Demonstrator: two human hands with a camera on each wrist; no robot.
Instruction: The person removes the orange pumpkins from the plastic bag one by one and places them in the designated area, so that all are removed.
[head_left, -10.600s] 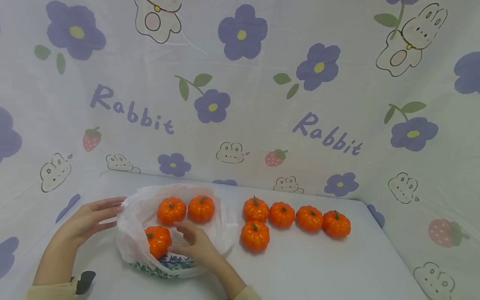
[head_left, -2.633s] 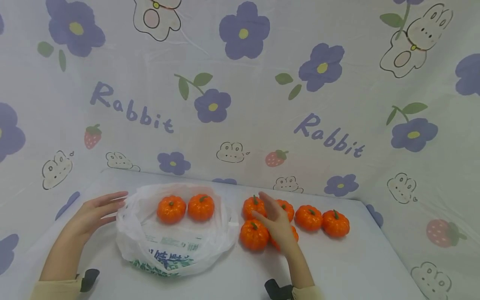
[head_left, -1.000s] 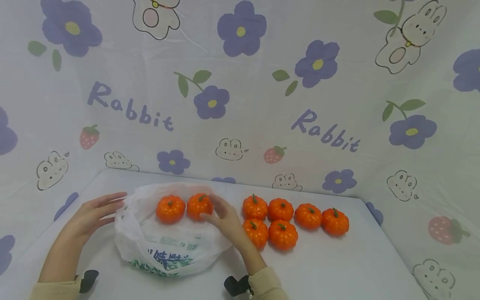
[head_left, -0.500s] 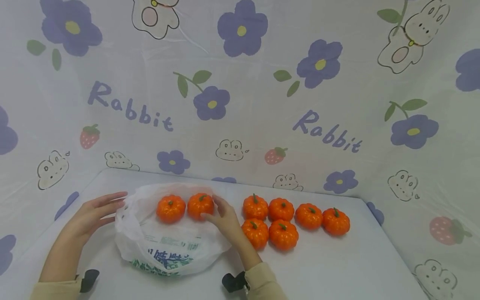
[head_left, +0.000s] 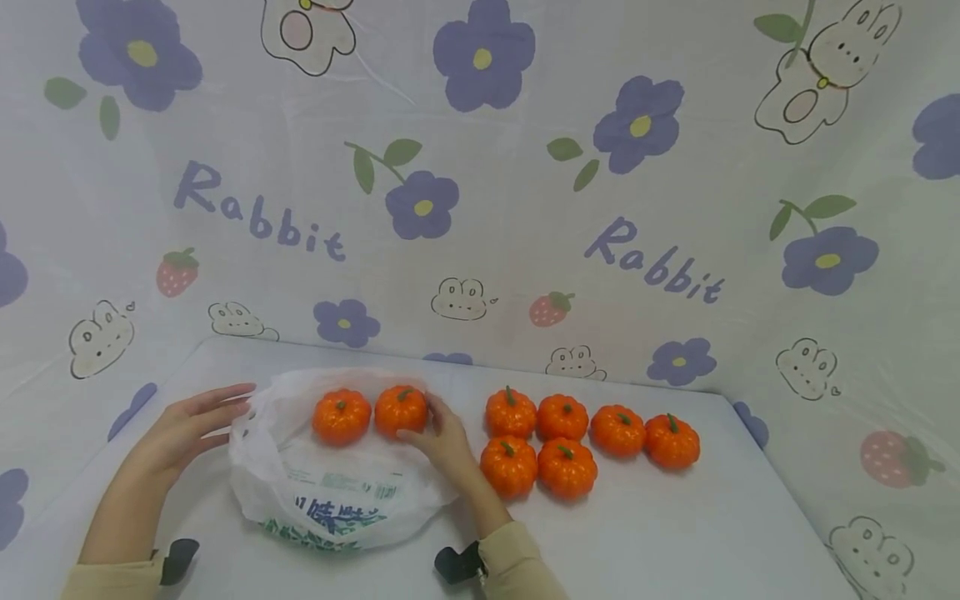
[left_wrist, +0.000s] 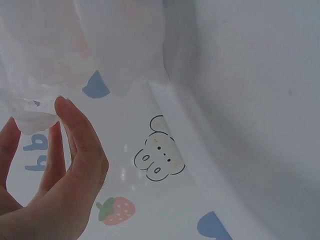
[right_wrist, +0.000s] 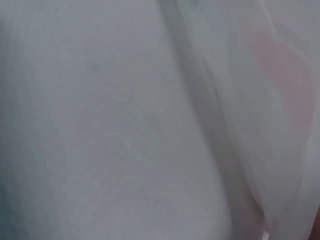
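Note:
Two orange toy pumpkins with green stems sit inside a white plastic bag (head_left: 262, 492) on the table's left side: one left pumpkin (head_left: 342, 417) and one right pumpkin (head_left: 397, 409). My right hand (head_left: 446, 442) reaches over the bag's right rim and holds the right pumpkin, thumb at its front and fingers at its far right side. My left hand (head_left: 168, 437) pinches the bag's left rim with its fingertips; the left wrist view shows the thin plastic between them. The right wrist view is blurred, mostly table and bag wall.
Right of the bag stand several orange pumpkins: a back row with one pumpkin (head_left: 672, 442) at its right end, and two in front, including a front pumpkin (head_left: 567, 469). The white table (head_left: 675, 533) backs onto a curtain (head_left: 480, 167) printed with flowers and rabbits.
Over about ten seconds, a third pumpkin has left the bag and now stands in the front row at right. My right hand then returned to the bag's right pumpkin. My left hand has stayed put.

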